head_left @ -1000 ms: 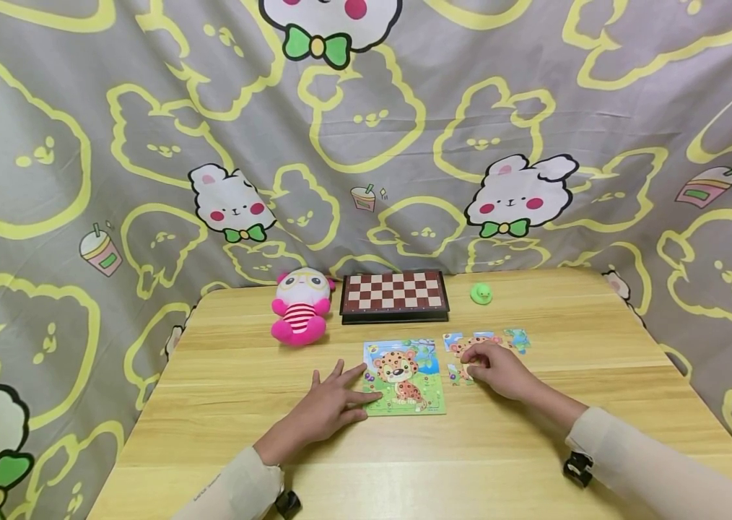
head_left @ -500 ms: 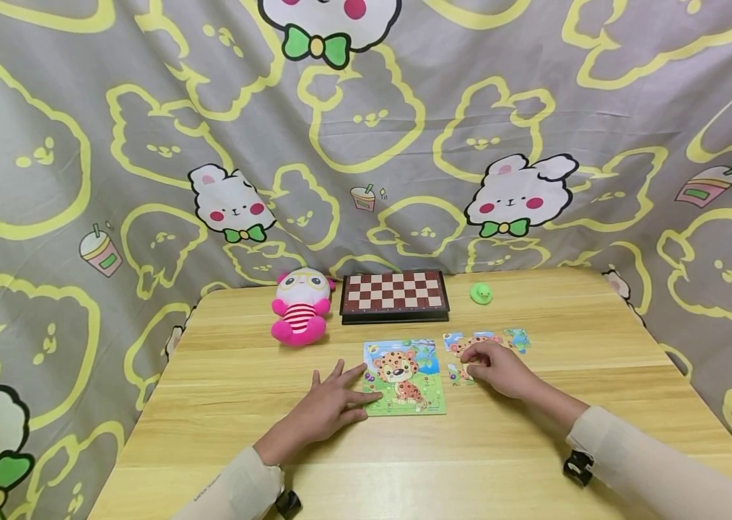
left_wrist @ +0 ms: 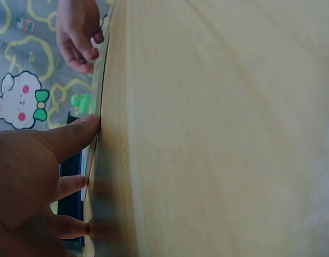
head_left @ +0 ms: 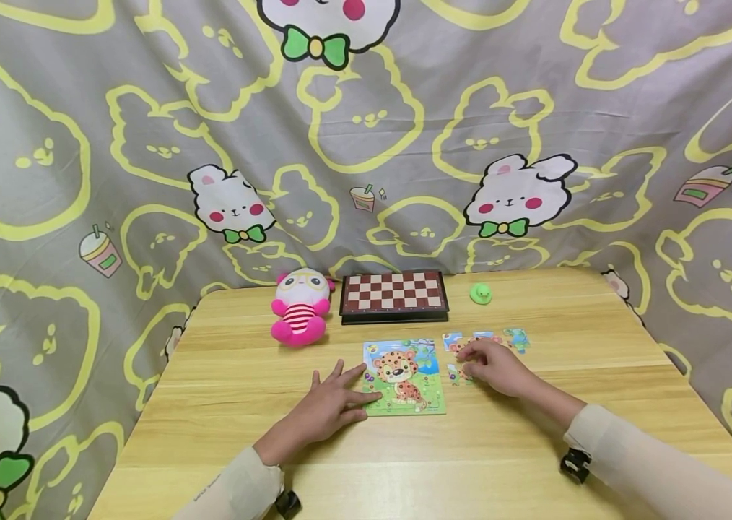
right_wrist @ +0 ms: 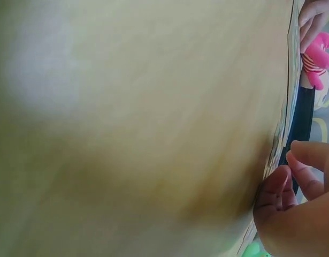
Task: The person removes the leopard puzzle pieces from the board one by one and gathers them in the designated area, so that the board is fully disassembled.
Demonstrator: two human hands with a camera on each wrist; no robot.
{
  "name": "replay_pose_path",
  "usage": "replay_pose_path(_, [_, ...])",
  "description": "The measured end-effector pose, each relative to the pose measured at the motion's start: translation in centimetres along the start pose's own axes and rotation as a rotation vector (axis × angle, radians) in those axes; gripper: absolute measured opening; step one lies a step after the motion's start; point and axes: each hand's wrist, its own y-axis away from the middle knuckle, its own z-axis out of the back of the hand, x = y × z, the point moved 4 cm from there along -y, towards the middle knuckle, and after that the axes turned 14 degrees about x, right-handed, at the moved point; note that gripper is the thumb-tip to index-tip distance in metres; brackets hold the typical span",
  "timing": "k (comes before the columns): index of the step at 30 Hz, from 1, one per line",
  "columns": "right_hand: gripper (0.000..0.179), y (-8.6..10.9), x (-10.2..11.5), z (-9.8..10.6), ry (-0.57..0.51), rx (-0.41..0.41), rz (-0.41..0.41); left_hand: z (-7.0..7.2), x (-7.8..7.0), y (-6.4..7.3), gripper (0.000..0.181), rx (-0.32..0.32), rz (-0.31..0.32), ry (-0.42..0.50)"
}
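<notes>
A square cartoon leopard puzzle board (head_left: 408,403) lies flat in the middle of the wooden table. My left hand (head_left: 327,408) rests at its left edge, fingers spread, with fingertips over the border; the left wrist view has the thumb (left_wrist: 73,136) along the board's edge. Just right of the board, my right hand (head_left: 501,370) hovers low over several puzzle pieces (head_left: 517,339), partly covering them. Its fingers are loosely bent. In the right wrist view the thumb (right_wrist: 274,187) and fingers stand slightly apart, and no piece shows between them.
Behind the board sits a folding chessboard (head_left: 394,292). A pink plush panda (head_left: 301,310) is to its left, and a small green toy duck (head_left: 481,293) to its right. A patterned curtain (head_left: 405,180) hangs along the table's far edge.
My right hand has shifted very slightly left over the pieces. The left hand and the board have stayed where they were.
</notes>
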Motion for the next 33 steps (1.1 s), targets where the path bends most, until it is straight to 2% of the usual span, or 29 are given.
replay_pose_path(5, [0.014, -0.4, 0.6, -0.3, -0.033, 0.019, 0.025, 0.0, 0.0, 0.0, 0.04, -0.004, -0.002, -0.002])
replay_pose_path(15, [0.016, -1.4, 2.9, -1.3, -0.007, 0.047, 0.094, 0.0, 0.0, 0.1, 0.039, -0.007, -0.005, 0.004])
replay_pose_path(33, [0.018, -3.5, 5.5, -3.8, -0.047, 0.122, 0.102, 0.1, 0.0, 0.1, 0.04, -0.002, -0.003, 0.007])
